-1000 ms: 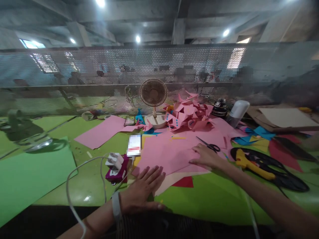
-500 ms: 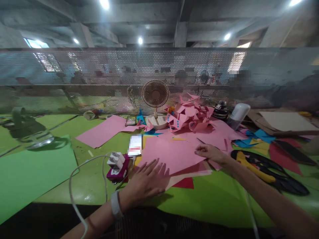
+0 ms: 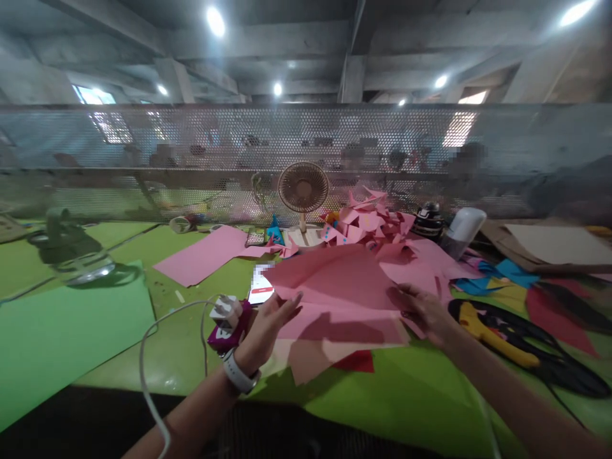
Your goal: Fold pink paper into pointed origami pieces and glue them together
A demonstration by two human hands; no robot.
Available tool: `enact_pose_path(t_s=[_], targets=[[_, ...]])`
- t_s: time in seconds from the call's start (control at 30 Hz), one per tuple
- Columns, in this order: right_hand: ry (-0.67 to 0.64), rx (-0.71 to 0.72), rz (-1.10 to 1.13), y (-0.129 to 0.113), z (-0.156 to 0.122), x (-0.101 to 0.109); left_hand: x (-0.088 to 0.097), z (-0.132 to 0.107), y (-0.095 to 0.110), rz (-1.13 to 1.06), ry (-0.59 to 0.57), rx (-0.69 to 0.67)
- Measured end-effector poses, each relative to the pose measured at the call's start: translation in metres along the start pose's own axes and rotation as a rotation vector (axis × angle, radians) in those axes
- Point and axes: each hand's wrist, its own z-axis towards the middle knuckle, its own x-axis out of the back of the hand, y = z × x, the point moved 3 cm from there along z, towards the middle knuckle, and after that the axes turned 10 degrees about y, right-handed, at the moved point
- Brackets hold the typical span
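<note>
A pink paper sheet (image 3: pixel 335 274) is raised and bowed above a stack of pink paper (image 3: pixel 344 325). My right hand (image 3: pixel 425 313) grips the raised sheet at its right edge, fingers closed on it. At the left edge is my left hand (image 3: pixel 270 328), turned on its side with the thumb over the paper and the fingers partly hidden. Under the stack, a cream sheet (image 3: pixel 306 366) and a red piece of paper (image 3: pixel 358 361) stick out towards me. A lit phone (image 3: pixel 261 290) lies just beyond my left hand.
A purple power block (image 3: pixel 228 336) with a white charger and cable is left of my left wrist. Folded pink pieces (image 3: pixel 368 220) are heaped by a small fan (image 3: pixel 303 188). Right stands a black tray with a yellow-handled tool (image 3: pixel 497 338); left, a clear jug (image 3: pixel 86 261).
The top pink sheet has come up off the stack. My left hand has gone from lying flat on it to its left edge; my right hand has moved slightly nearer and closed on its right edge.
</note>
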Motion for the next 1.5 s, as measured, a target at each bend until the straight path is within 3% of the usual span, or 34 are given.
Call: enact_pose_path(t_s=[0.2,0.4,0.53,0.6,0.7,0.77,0.87,0.97,1.13,1.27,1.4,1.5], targets=[[-0.086,-0.083,-0.008,0.013,-0.006,0.003,-0.009,0.008,0.001,-0.049,-0.003,0.104],[-0.547,-0.018,-0.290,0.014,-0.031,-0.006,-0.004,0.028,0.004,-0.301,0.161,0.081],[-0.748,0.033,-0.485,0.010,-0.046,-0.021,-0.010,0.050,0.009,-0.348,0.145,0.104],[-0.710,0.082,-0.428,0.002,-0.042,-0.023,-0.018,0.058,0.016,-0.347,0.106,0.097],[-0.487,0.247,-0.287,-0.018,-0.026,-0.017,-0.039,0.063,0.031,-0.319,-0.004,0.091],[-0.389,0.355,-0.211,-0.038,-0.021,-0.013,-0.058,0.060,0.040,-0.221,-0.153,0.066],[-0.390,0.471,-0.140,-0.070,-0.026,-0.011,-0.092,0.049,0.048,-0.048,-0.412,-0.031],[-0.461,0.629,-0.177,-0.098,-0.041,-0.009,-0.122,0.036,0.048,0.017,-0.670,-0.013],[-0.596,0.776,-0.355,-0.104,-0.055,0.005,-0.150,0.028,0.044,0.132,-0.892,0.096],[-0.572,0.944,-0.496,-0.090,-0.054,0.017,-0.162,0.038,0.043,0.250,-0.965,0.031],[-0.322,1.135,-0.612,-0.082,-0.056,0.031,-0.166,0.050,0.044,0.433,-0.934,-0.242],[-0.208,1.167,-0.655,-0.066,-0.059,0.040,-0.154,0.047,0.044,0.540,-0.800,-0.490]])
